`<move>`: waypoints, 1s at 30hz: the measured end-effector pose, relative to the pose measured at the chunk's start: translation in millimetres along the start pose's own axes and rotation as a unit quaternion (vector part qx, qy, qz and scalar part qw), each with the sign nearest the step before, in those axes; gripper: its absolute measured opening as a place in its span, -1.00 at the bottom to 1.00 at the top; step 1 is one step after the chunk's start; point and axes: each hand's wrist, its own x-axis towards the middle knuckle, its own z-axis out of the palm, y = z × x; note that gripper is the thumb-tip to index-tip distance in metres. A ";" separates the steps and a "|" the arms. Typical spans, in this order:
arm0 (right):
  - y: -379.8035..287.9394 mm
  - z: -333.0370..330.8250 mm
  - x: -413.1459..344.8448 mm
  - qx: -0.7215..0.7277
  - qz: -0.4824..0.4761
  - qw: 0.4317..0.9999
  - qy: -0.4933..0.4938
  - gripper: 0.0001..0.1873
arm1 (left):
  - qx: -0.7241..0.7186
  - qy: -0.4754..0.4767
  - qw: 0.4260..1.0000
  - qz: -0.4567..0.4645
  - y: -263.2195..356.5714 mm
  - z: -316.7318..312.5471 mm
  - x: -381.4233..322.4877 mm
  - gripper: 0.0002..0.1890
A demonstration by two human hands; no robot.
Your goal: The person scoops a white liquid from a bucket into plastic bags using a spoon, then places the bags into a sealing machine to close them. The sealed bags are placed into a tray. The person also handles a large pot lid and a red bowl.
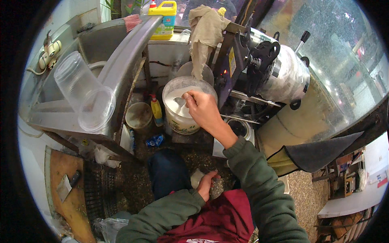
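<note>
My right hand pinches the handle of a metal spoon over a round plastic bucket. The spoon's bowl is at the white granular powder inside the bucket. Behind this bucket stands another translucent container. Low in front of my body, my left hand hangs near my lap, with its fingers partly bent. A pale round object lies beyond it; whether the hand touches it, I cannot tell.
A steel sink at left bears stacked clear plastic cups. Below are a small tub, a yellow bottle and a crushed blue packet. A wrapped drum machine stands right. A cleaver lies on a board.
</note>
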 end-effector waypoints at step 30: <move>-4.6 -3.9 -13.4 0.124 0.128 0.984 -0.020 -0.65 | -0.017 -0.017 1.000 0.004 -7.1 -4.0 9.2 -0.73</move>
